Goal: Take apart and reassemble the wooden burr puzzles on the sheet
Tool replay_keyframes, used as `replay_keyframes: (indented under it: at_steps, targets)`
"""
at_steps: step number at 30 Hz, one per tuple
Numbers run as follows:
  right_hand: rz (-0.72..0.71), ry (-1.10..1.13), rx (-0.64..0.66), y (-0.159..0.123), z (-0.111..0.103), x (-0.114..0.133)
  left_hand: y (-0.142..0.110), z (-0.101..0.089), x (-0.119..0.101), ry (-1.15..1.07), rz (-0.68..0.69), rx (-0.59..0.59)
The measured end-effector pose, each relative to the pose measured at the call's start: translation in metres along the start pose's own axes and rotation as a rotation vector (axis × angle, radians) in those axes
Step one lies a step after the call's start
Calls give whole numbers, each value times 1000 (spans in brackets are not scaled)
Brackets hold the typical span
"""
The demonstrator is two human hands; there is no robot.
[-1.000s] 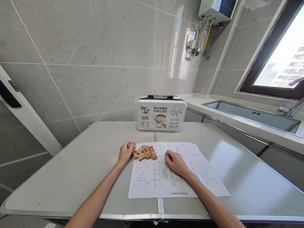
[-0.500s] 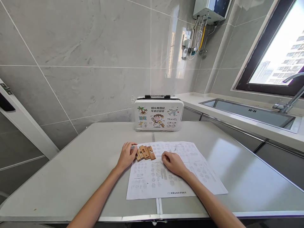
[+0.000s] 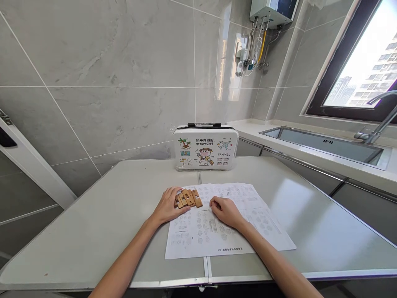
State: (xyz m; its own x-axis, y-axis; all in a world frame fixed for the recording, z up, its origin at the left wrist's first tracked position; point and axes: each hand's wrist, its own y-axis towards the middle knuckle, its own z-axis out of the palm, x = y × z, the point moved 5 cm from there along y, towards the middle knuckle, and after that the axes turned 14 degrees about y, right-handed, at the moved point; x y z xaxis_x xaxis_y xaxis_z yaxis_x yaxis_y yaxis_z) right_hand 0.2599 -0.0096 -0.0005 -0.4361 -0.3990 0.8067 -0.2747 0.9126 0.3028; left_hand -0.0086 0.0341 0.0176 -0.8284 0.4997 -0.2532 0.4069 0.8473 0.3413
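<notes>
A row of several flat wooden puzzle pieces (image 3: pixel 188 198) with notches cut in them lies, leaning over one another, on the upper left part of a printed sheet (image 3: pixel 214 244). My left hand (image 3: pixel 169 205) is around the left end of that row, its fingers along the far side and its thumb along the near side. To the right of the pieces, my right hand (image 3: pixel 226 211) rests on the sheet with its fingers curled in. Whatever lies inside those curled fingers, if anything, is hidden. Small diagrams and rows of text cover the sheet.
A white case (image 3: pixel 206 149) with cartoon prints and a black handle stands at the table's back edge. The folding table (image 3: pixel 93 231) has a seam down its middle. On the right are a counter with a sink (image 3: pixel 328 145) and a faucet (image 3: pixel 376 128).
My left hand has shifted from the left end of the row to around it, the thumb now stretched along the near side. My right hand stays curled in about the same place.
</notes>
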Motion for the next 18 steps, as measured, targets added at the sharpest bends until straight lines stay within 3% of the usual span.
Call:
replay_keyframes:
  at_steps: [18]
  targets:
    - [-2,-2,-4,0,-1,0,5,-13,-2,25,57,-8]
